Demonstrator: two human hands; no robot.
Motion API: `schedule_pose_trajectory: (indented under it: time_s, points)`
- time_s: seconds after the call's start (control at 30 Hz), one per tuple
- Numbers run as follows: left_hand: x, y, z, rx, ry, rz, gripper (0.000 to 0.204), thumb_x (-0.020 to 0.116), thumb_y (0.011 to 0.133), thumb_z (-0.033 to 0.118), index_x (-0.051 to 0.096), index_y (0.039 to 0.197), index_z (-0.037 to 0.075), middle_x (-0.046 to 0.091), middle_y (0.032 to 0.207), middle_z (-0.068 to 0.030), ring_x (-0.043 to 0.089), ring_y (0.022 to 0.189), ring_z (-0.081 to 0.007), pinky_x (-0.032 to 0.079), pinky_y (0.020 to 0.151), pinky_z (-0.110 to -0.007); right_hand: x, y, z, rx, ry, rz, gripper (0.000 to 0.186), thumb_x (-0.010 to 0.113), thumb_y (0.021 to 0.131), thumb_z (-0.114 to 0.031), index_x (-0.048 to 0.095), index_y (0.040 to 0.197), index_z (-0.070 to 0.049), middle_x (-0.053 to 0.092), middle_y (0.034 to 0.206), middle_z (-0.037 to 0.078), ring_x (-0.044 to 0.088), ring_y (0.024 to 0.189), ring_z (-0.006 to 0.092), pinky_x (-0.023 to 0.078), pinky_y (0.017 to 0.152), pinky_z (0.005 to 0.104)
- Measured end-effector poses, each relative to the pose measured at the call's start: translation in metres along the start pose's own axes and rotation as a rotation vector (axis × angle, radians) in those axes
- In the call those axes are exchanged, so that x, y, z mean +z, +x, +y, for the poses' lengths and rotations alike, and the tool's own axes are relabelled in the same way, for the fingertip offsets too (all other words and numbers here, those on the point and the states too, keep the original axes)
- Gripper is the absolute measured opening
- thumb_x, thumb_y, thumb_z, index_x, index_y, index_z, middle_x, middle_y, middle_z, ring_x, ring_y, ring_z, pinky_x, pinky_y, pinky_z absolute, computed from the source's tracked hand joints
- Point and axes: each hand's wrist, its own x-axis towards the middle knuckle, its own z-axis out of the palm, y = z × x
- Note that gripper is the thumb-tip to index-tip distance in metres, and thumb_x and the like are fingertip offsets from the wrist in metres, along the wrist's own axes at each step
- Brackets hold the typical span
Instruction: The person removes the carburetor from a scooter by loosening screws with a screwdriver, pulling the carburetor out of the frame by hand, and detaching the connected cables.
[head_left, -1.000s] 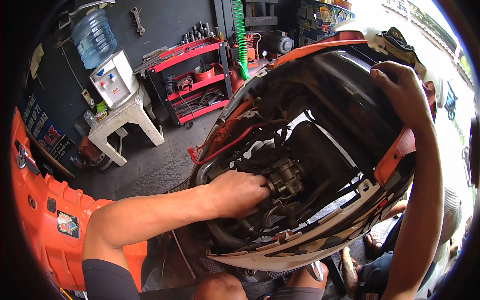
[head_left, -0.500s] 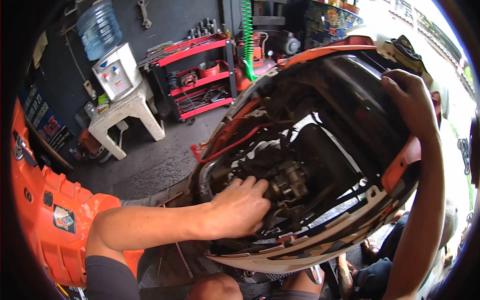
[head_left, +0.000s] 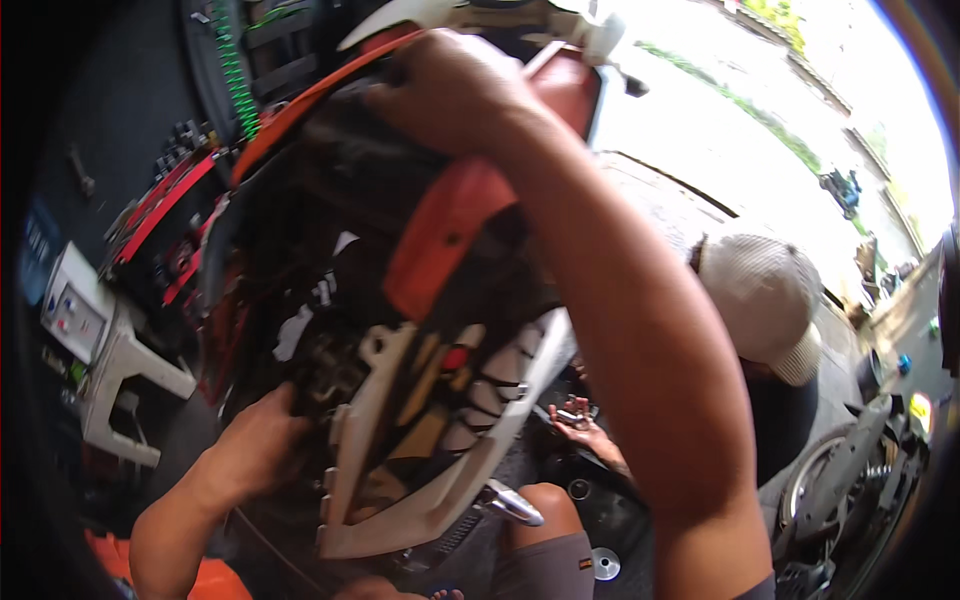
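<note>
Well apart, left hand, right hand, motorbike

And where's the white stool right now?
In the head view, the white stool stands at the left, beneath the white water dispenser and left of the person's left hand.

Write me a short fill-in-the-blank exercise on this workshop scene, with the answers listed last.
1. Of the left hand and the right hand, both at the bodywork, the ____ one is nearer the picture's bottom edge.
2. The coiled hose at the upper left is ____ in colour.
3. The co-worker wearing a cap is on the picture's ____ side.

Missing words: left; green; right.
</note>
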Motion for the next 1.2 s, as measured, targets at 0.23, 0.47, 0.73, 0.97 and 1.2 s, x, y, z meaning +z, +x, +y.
schedule_pose_trajectory:
  time_s: [0.23,0.47,0.73,0.97,1.2]
  points:
    - [0.021,-0.002,0.003,-0.089,-0.359,0.300,0.030,0.081,0.066,0.015,0.071,0.092,0.006,0.062,0.100,-0.0196,0.065,0.092,-0.0421,0.054,0.079,-0.048,-0.014,-0.006,-0.018,0.058,0.130,-0.034,0.040,0.066,0.082,-0.037,0.077,0.095,-0.001,0.075,0.105,0.020,0.073,0.102,0.0337,0.056,0.092,0.0418]
    - [0.019,-0.007,-0.020,-0.112,-0.187,0.210,0.032,0.075,0.072,0.010,0.068,0.104,0.005,0.064,0.101,-0.0209,0.065,0.095,-0.0431,0.053,0.080,-0.049,-0.004,-0.006,-0.018,0.060,0.189,-0.070,0.028,0.073,0.070,-0.026,0.078,0.088,-0.005,0.076,0.098,0.018,0.074,0.098,0.0313,0.057,0.088,0.0397]
    - [0.008,-0.018,-0.014,0.069,0.054,0.268,0.034,0.063,0.084,0.003,0.064,0.118,0.002,0.067,0.102,-0.0235,0.064,0.097,-0.0449,0.053,0.081,-0.049,-0.001,-0.006,-0.017,0.045,0.245,-0.061,0.038,0.074,0.075,-0.038,0.078,0.090,-0.004,0.076,0.098,0.018,0.074,0.095,0.0328,0.058,0.087,0.0409]
    - [0.051,0.001,-0.065,-0.301,0.135,0.230,0.026,0.080,0.072,0.019,0.073,0.091,0.003,0.071,0.088,-0.0224,0.071,0.087,-0.0428,0.057,0.073,-0.049,-0.008,-0.005,-0.017,0.050,0.217,-0.083,0.039,0.073,0.077,-0.039,0.078,0.093,-0.004,0.076,0.099,0.018,0.074,0.097,0.0326,0.057,0.088,0.0411]
    - [0.038,0.010,-0.045,-0.355,0.337,0.091,0.020,0.079,0.069,0.019,0.074,0.082,0.004,0.072,0.084,-0.0222,0.073,0.084,-0.0419,0.059,0.070,-0.050,-0.014,-0.013,-0.018,0.040,0.241,-0.067,0.038,0.069,0.082,-0.042,0.079,0.096,-0.009,0.076,0.099,0.018,0.073,0.096,0.0353,0.057,0.086,0.0451]
